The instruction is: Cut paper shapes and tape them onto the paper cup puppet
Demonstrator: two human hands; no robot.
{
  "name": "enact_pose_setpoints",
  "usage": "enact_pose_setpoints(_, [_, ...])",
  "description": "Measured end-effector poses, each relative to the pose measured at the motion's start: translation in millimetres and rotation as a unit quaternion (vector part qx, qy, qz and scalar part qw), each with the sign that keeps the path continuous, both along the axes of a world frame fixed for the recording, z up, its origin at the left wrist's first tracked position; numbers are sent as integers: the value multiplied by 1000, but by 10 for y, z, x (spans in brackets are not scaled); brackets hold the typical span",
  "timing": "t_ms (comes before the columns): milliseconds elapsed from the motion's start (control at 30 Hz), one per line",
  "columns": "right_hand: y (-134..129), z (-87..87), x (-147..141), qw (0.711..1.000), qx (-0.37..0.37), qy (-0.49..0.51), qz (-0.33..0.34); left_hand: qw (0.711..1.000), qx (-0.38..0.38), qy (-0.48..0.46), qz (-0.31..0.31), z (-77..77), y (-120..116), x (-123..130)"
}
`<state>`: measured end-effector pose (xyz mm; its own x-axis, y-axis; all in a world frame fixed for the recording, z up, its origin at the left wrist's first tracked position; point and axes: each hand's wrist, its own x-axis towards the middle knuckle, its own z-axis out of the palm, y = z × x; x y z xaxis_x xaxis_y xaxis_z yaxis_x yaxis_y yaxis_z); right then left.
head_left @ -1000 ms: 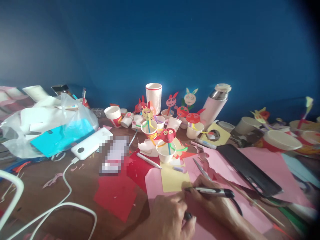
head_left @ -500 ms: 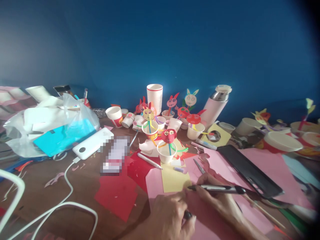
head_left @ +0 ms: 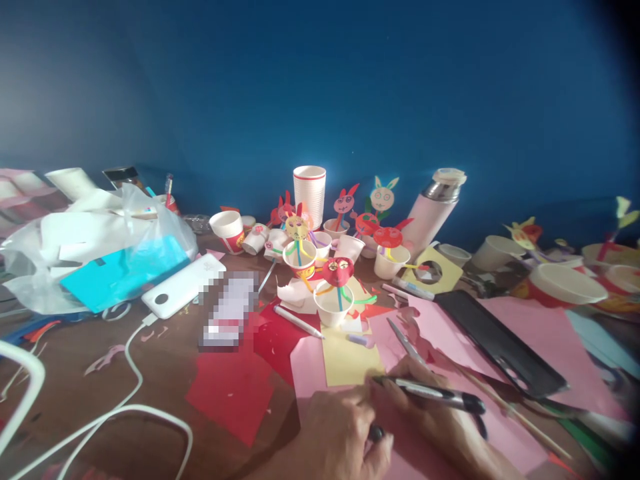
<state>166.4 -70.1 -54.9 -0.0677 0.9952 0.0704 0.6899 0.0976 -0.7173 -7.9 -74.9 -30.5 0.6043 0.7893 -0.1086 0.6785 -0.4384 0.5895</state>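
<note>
A grey-and-black marker (head_left: pixel 437 395) rests in my right hand (head_left: pixel 440 427), pinched between thumb and fingers, its tip pointing left. My left hand (head_left: pixel 337 427) is closed around a small black marker cap (head_left: pixel 376 432), whose end pokes out by the thumb. The fingertips of both hands meet over a pink paper sheet (head_left: pixel 407 457); whatever lies between them is hidden. Just beyond my hands is a yellow paper piece (head_left: pixel 345 367). A paper cup with a red paper face (head_left: pixel 339 272) stands behind it. Scissors (head_left: pixel 403 337) lie beside my right hand.
Several paper cups with paper animal faces stand toward the blue wall, near a tall white cup (head_left: pixel 309 193) and a pink thermos (head_left: pixel 433 210). A black phone case (head_left: pixel 500 340) lies right. To the left are a white power bank (head_left: pixel 183 287), its cable (head_left: pixel 137 370) and red paper (head_left: pixel 233 397).
The marker's rear end has dipped, and my right hand has turned slightly with it. My left hand stays almost in place with the cap.
</note>
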Motion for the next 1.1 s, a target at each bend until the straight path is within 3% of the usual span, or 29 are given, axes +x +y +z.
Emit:
enact_pose_setpoints(333, [-5, -100, 17, 999, -16, -20, 26, 1000, -5, -12, 5, -6, 4, 2])
enact_pose_setpoints(633, [-3, -64, 29, 999, -39, -18, 30, 1000, -13, -17, -5, -14, 14, -16])
enact_pose_setpoints(800, [-5, -66, 14, 999, -28, -15, 3, 1000, 10, -25, 0, -45, -6, -20])
enact_pose_setpoints(967, [2, -63, 10, 999, -2, -22, 38, 1000, 14, -22, 3, -93, -7, -21])
enact_pose_setpoints(1100, [2, -79, 18, 999, -10, -25, 21, 999, 19, -33, 2, -102, -11, -23])
